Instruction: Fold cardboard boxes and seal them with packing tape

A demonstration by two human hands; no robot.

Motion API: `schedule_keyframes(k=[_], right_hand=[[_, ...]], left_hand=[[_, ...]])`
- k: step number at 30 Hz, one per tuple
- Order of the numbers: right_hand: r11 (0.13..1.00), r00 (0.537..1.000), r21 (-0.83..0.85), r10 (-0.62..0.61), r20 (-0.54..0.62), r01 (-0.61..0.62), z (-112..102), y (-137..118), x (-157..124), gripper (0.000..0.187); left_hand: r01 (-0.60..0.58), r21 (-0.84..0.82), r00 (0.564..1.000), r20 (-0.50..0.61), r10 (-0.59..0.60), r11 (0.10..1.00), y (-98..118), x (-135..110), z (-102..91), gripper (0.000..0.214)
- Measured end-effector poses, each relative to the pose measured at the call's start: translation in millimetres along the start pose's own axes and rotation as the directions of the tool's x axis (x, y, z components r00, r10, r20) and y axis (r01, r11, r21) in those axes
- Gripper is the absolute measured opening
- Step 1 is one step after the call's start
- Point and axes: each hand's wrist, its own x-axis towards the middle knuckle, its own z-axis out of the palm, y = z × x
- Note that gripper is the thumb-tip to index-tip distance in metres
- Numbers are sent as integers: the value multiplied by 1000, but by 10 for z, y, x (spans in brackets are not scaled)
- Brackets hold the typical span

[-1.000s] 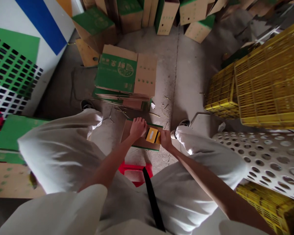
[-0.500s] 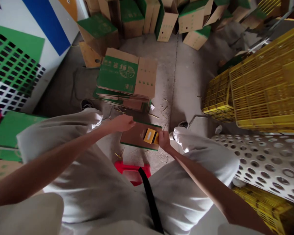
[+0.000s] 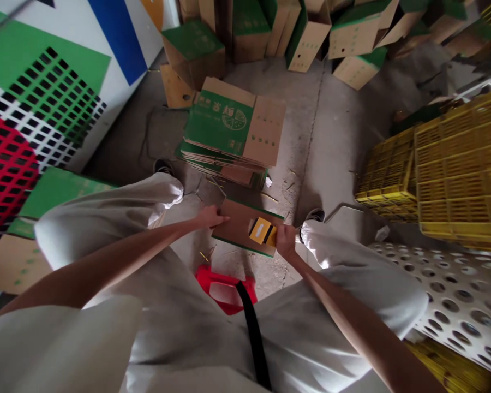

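The person looks down at a flat brown carton sheet [image 3: 234, 224] with green edges, which lies on the concrete floor [image 3: 306, 164] between the two feet. The left hand [image 3: 211, 216] is open, and its fingers rest on the left edge of this sheet. The right hand [image 3: 286, 242] closes around the right end of a small yellow and black object [image 3: 262, 231], which sits on the sheet near its right edge. The two hands are apart, with the sheet between them. Just beyond the sheet lies a pile of flattened green and brown cartons [image 3: 229, 131], and more cartons [image 3: 306, 38] stand at the far side. A red plastic stool [image 3: 225, 289] is on the near side, and yellow crates [image 3: 462, 180] stand on the right, beside a white perforated panel [image 3: 454, 295].
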Motion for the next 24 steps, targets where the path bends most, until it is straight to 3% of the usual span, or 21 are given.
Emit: schedule_keyframes(k=[2,5,8,13,18,20,22,24], right_hand=[[999,1000,12,-31,-2,31,28,-12,10,46],[998,998,18,-57,-4,57,55,-20,40,46],[999,999,19,-38,6,38,66,-32,76,49],[999,999,-13,-48,22,48,63,-87,105,46],[999,998,-3,-50,32,50,62,-118,92,46],[999,999,-9,-48,18,48,61,-113,86,46],[998,998,-9,-57,6,57,55,-104,83,45],[998,998,-1,-68,2,68,45,-99,81,44]], left_hand=[[30,36,997,-78,-27,999,10,8,50,37],[2,127,979,-201,24,992,5,-12,133,39],[14,177,980,-196,21,984,13,-39,134,43],[-15,293,999,-43,29,956,87,-103,-153,43],[-117,418,981,-95,171,901,236,-264,-457,33],[-207,265,964,-109,243,942,346,-339,-508,27],[-265,-55,962,-78,261,963,465,-402,-505,25],[-205,-409,974,5,227,889,557,-439,-446,27]])
